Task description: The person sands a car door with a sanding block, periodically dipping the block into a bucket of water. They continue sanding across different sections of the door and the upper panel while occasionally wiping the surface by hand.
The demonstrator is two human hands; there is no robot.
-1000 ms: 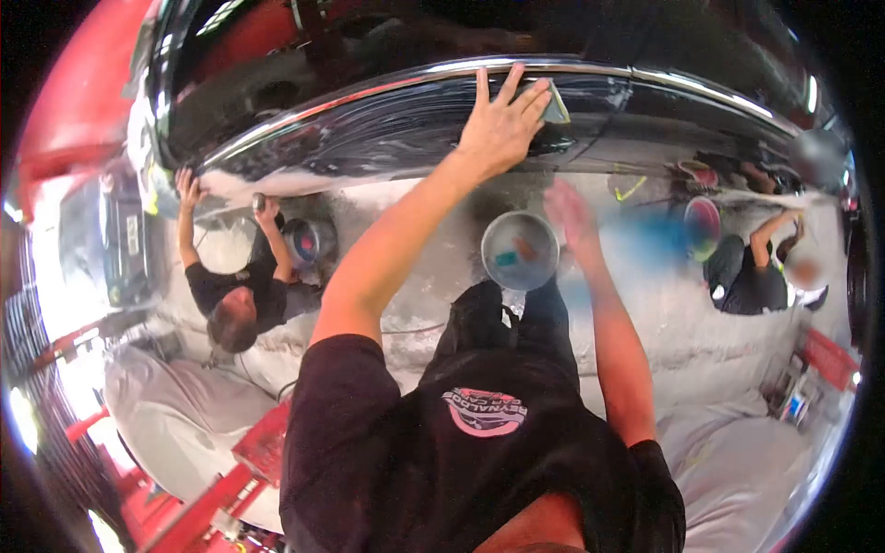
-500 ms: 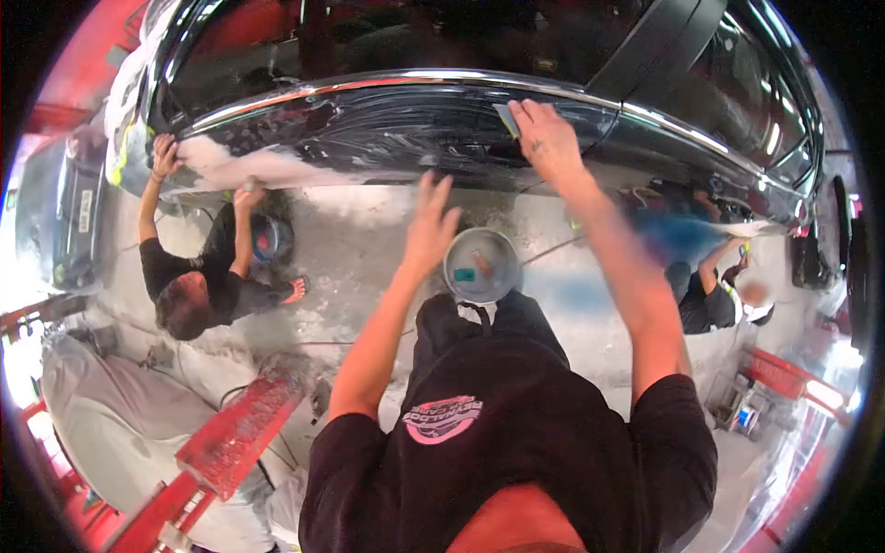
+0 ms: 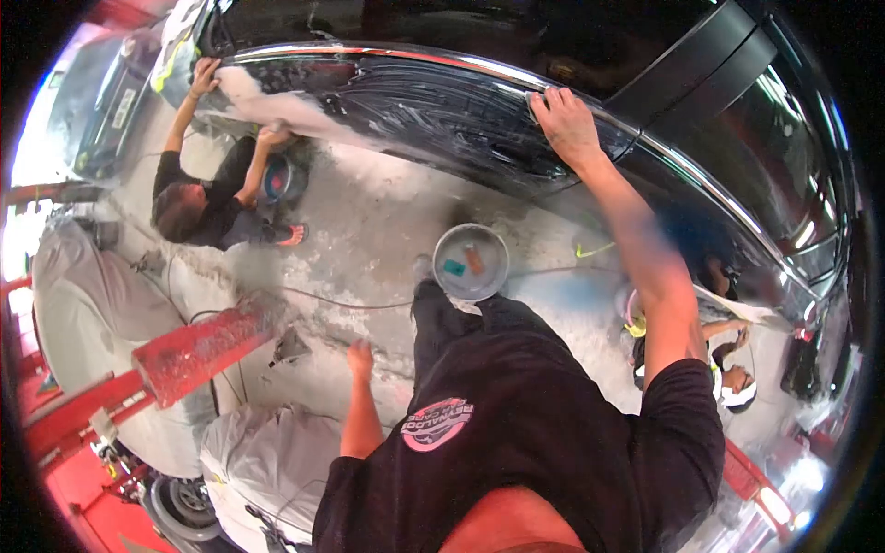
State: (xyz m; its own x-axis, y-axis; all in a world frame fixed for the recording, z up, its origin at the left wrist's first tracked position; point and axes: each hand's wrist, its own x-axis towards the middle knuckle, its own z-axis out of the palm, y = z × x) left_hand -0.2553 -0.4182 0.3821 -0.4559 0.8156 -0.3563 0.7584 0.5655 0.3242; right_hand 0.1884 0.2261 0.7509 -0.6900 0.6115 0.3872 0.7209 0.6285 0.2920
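Observation:
Pressed against the black car door (image 3: 433, 101), just under its chrome trim (image 3: 442, 61), my right hand (image 3: 567, 127) has its fingers bent over a piece of sandpaper (image 3: 531, 103). Only a pale edge of the sandpaper shows. Whitish smears streak the wet-looking door to the left of that hand. My left hand (image 3: 360, 358) hangs low at my side, away from the car, above the floor; its fingers are too foreshortened to make out. Below the door stands a round bucket (image 3: 471, 293) of water, with a teal block (image 3: 454, 267) and an orange-brown piece (image 3: 475, 260) in it.
At the left a crouching person (image 3: 198, 203) has both hands on the car's pale patch, beside another bucket (image 3: 281, 180). Another person (image 3: 733, 373) works at the lower right. A red lift arm (image 3: 207, 355), a hose (image 3: 350, 303) and covered items (image 3: 267, 461) lie around.
My right hand has slid slightly right along the door, up to the trim. My left hand has dropped from near the door to my side. The view has turned.

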